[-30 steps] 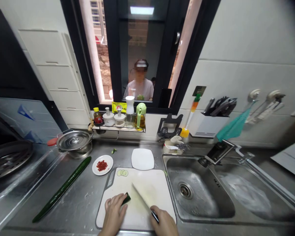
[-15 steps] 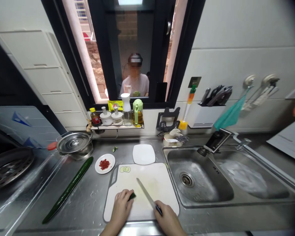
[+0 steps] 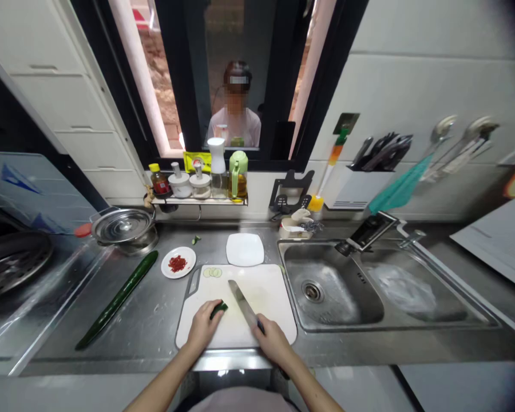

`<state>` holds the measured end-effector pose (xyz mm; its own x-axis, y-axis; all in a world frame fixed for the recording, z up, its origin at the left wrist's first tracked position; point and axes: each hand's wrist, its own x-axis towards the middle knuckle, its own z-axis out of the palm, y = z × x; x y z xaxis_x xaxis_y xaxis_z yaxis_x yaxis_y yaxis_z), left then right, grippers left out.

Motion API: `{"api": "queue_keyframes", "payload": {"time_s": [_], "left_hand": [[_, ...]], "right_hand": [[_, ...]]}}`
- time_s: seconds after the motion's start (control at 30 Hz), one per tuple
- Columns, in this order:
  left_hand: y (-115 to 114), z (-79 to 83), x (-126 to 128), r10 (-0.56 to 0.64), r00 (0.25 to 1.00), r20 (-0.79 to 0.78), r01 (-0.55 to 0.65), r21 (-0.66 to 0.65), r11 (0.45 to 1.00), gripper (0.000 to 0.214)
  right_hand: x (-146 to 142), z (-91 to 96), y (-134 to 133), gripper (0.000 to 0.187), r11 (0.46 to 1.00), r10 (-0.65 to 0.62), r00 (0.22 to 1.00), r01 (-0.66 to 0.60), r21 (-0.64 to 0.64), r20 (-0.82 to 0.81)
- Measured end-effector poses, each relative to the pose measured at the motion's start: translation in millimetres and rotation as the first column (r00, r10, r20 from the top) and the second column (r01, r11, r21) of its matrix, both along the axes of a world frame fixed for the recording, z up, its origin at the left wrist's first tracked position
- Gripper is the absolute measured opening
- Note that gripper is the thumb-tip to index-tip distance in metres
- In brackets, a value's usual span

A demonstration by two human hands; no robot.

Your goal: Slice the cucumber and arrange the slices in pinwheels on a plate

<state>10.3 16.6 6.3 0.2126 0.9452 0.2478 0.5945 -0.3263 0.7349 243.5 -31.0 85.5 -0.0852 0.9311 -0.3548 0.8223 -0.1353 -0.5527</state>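
A white cutting board (image 3: 266,289) lies on the steel counter in front of me. My left hand (image 3: 203,326) is closed on a short dark green cucumber piece (image 3: 218,309) and presses it onto the board. A knife (image 3: 242,304) is gripped by the handle in my right hand (image 3: 272,343), its blade angled up and left, just right of the cucumber piece. Three thin cucumber slices (image 3: 212,272) rest at the board's far left corner.
A whole long cucumber (image 3: 118,299) lies left of the board. Behind the board are a small plate of chopped red chilli (image 3: 178,263) and a white square plate (image 3: 245,249). The sink (image 3: 330,286) is on the right, a lidded pot (image 3: 122,227) at back left.
The camera has pulled back and tilted, so both forearms now show. The hands keep their hold on the cucumber piece and knife; the blade sits slightly closer to the piece.
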Motion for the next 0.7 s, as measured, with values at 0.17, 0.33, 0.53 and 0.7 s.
{"api": "queue_keyframes", "payload": {"time_s": [0.17, 0.33, 0.53, 0.7], "left_hand": [[-1, -2.2, -1, 0.025, 1.0, 0.011, -0.026, 0.103, 0.994, 0.026], [-6, -8.6, 1, 0.052, 0.999, 0.002, -0.051, 0.166, 0.985, 0.026], [-7, -14.7, 1, 0.097, 0.995, -0.016, -0.091, 0.238, 0.967, 0.025], [-5, -18.4, 1, 0.094, 0.995, -0.029, -0.085, 0.24, 0.967, 0.025]], "right_hand": [[-7, 16.1, 1, 0.029, 0.993, 0.11, 0.975, -0.099, -0.07, 0.195], [-16, 22.0, 0, 0.032, 0.982, 0.186, 0.943, -0.169, -0.085, 0.276], [-21, 26.2, -2, 0.032, 0.969, 0.245, 0.923, -0.227, -0.094, 0.297], [-27, 26.2, -2, 0.03, 0.955, 0.297, 0.906, -0.284, -0.086, 0.301]]}}
